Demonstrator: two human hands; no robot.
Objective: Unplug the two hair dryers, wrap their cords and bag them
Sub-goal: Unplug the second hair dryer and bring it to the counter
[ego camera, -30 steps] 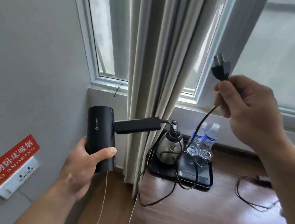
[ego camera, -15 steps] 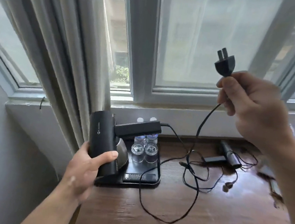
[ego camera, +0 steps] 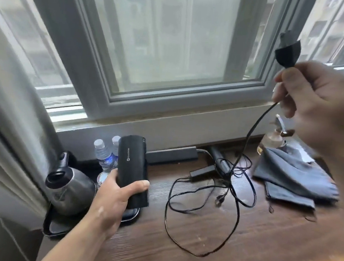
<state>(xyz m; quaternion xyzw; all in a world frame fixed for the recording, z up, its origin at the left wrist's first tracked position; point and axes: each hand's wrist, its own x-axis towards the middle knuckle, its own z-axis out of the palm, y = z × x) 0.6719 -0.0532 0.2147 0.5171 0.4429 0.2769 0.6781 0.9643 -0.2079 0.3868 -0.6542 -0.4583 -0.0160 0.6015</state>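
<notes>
**A:** What has changed in the last second?

**B:** The view has swung away from the wall with the socket and over to the wooden bench point(ego camera: 196, 251). The left hand point(ego camera: 114, 199) has brought the black hair dryer point(ego camera: 133, 169) down. It is now at lower left of centre, in front of the water bottles point(ego camera: 102, 150) and over the black tray point(ego camera: 55, 226). I cannot tell if it touches the tray.

**A:** And the grip?

**B:** The left fingers are wrapped round the barrel, with the thumb across its front. The right hand point(ego camera: 319, 108), upper right, has its fingers closed on the cord point(ego camera: 249, 137) just under the plug point(ego camera: 287, 51). As before, the plug is held high against the window.

**A:** So the first one is unplugged?

**B:** Yes. The plug is free and the cord trails down in loose loops across the bench. I'd say wrapping comes next.

**A:** Anything newly in sight?

**B:** At centre right, near the sill, lies what looks like the second hair dryer point(ego camera: 220, 159), with thin leads tangled around it. Just beside it, to the right, are folded grey cloth bags point(ego camera: 294, 176).

**A:** Any risk?

**B:** The hanging cord crosses that tangle, so winding it may drag the other leads along.
</notes>
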